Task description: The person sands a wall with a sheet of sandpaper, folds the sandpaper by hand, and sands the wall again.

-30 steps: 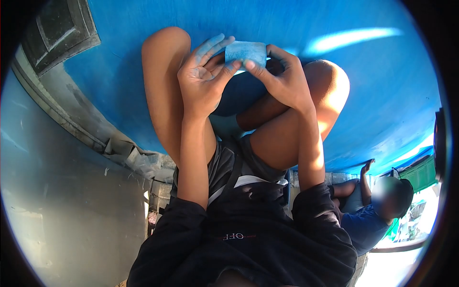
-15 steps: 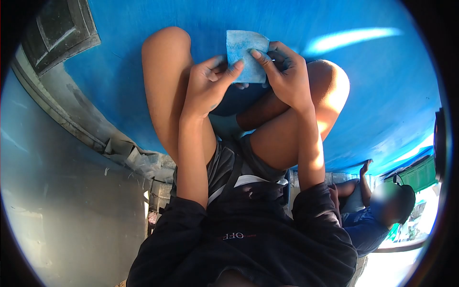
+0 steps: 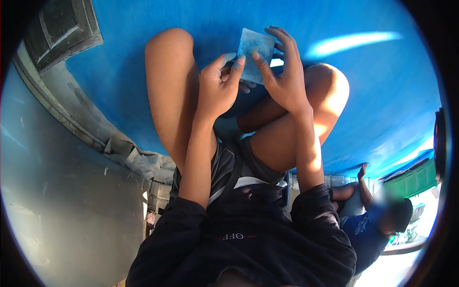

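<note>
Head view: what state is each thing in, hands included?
Bluish sheet: roughly flat, tilted, smudged, gripped by the left hand.
Left hand: thumb on the sheet's face, fingers curled.
Right hand: thumb on the sheet, fingers partly spread.
Blue surface: partly sunlit.
Co-worker's hand: raised; contact unclear.

A black top (image 3: 244, 256) lettered "OFF" sits above what seem dark grey shorts (image 3: 262, 160).

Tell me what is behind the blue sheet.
Fingertips show below the sheet, with a blue surface beyond. The sheet covers whatever lies directly behind it, which cannot be seen.
</note>
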A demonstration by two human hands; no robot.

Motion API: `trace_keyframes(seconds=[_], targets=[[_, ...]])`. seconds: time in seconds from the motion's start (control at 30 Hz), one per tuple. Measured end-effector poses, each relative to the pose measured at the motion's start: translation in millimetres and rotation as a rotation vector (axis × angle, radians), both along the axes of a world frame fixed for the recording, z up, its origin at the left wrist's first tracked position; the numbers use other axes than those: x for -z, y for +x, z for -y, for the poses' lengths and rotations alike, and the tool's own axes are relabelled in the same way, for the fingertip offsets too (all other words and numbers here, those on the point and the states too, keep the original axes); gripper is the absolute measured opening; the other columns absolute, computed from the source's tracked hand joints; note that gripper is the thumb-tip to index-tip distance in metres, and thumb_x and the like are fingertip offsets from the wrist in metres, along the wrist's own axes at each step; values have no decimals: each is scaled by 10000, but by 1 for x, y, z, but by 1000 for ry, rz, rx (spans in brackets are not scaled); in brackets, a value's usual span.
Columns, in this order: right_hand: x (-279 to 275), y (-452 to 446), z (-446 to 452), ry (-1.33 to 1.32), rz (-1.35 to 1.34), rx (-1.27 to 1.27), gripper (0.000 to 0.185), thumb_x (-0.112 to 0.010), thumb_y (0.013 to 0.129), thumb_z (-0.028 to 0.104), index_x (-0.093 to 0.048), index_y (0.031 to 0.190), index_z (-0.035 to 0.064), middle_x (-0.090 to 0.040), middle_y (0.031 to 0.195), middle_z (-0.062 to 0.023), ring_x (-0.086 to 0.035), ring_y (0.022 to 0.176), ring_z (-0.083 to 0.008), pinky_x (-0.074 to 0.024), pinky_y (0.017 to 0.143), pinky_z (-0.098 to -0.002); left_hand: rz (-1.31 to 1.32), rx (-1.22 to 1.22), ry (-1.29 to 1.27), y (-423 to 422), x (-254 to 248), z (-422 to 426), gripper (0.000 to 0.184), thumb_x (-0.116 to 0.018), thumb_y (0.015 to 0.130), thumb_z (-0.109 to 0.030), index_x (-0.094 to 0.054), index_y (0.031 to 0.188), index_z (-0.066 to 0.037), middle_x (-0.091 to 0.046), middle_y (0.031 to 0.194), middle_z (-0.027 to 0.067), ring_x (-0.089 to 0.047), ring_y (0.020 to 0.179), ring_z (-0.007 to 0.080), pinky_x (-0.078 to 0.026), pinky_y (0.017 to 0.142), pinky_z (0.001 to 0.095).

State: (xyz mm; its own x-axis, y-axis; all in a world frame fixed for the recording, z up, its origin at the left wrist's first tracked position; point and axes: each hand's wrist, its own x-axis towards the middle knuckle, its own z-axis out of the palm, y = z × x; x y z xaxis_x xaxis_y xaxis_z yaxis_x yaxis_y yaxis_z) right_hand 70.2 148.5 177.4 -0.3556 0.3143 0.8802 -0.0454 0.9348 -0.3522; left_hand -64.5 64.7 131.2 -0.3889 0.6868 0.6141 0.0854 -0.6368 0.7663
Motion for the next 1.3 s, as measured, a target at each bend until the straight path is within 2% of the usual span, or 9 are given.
trace_keyframes(seconds=[0.1, 0.17, 0.3, 0.37, 0.5, 0.73, 0.93, 1.03, 1.3], targets=[[4, 2, 0, 269, 103, 173, 595, -789, 881, 206, -535, 1405, 82, -457, 1498, -236, -574, 1270, -428, -524, 980, -478, 107, -7, 46, 0, 2, -2, 277, -620, 1041, -200, -660, 1139, 56, -701, 928, 97, -689, 786, 127, -591, 612, 285], [12, 0, 1, 477, 181, 296, 641, -801, 852, 277, -556, 1429, 141, -376, 1587, -199, -437, 1404, -438, -384, 1122, -529, 145, -63, 117, -3, 5, -5, 288, -625, 1041, -220, -657, 1098, 60, -683, 844, 52, -648, 710, 77, -541, 575, 234], [13, -4, 18, 565, 311, 469, 705, -749, 895, 347, -481, 1516, 150, -360, 1624, -136, -336, 1489, -396, -244, 1196, -552, 66, -93, 12, -14, 8, -2, 278, -626, 1042, -228, -667, 1093, 42, -667, 864, 23, -582, 685, 52, -484, 577, 199], [22, -8, 17, 534, 348, 383, 733, -746, 895, 342, -451, 1531, 130, -361, 1622, -142, -342, 1489, -382, -246, 1196, -554, 291, 60, 49, -10, 4, 2, 276, -634, 1039, -248, -678, 1093, 19, -649, 855, 1, -546, 696, 37, -432, 568, 192], [26, -14, 25, 468, 391, 253, 769, -712, 918, 332, -370, 1566, 99, -365, 1604, -177, -388, 1453, -375, -273, 1181, -568, 348, 125, 13, -15, -2, 15, 269, -639, 1033, -259, -675, 1114, -5, -646, 893, -7, -565, 723, 52, -444, 573, 205], [29, -17, 15, 336, 327, 59, 780, -691, 895, 211, -335, 1581, 100, -337, 1591, -252, -370, 1443, -446, -274, 1165, -621, 486, 488, 64, -21, 0, 17, 344, -579, 1054, -306, -617, 1255, -31, -637, 1143, 41, -594, 1051, 119, -479, 878, 281], [29, -22, 23, 408, 262, 286, 689, -576, 906, 54, -354, 1558, 15, -287, 1620, -269, -272, 1507, -443, -195, 1213, -592, 442, 523, 50, -4, 1, 11, 449, -522, 1075, -344, -517, 1402, -36, -586, 1289, 63, -559, 1168, 161, -439, 1014, 338], [33, -23, 26, 460, 259, 294, 695, -577, 898, 42, -356, 1556, 9, -295, 1615, -276, -268, 1508, -448, -183, 1213, -599, 371, 555, -13, 6, 2, 9, 552, -437, 1096, -397, -395, 1512, -37, -491, 1485, 94, -465, 1369, 198, -374, 1138, 379], [34, -32, 26, 301, 152, 250, 529, -454, 1041, 98, -350, 1544, -30, -331, 1589, -294, -225, 1509, -501, -190, 1210, -578, 409, 676, -14, 7, 5, 4, 729, -412, 1066, -548, -299, 1556, -21, -416, 1549, 142, -408, 1435, 239, -337, 1190, 401]])
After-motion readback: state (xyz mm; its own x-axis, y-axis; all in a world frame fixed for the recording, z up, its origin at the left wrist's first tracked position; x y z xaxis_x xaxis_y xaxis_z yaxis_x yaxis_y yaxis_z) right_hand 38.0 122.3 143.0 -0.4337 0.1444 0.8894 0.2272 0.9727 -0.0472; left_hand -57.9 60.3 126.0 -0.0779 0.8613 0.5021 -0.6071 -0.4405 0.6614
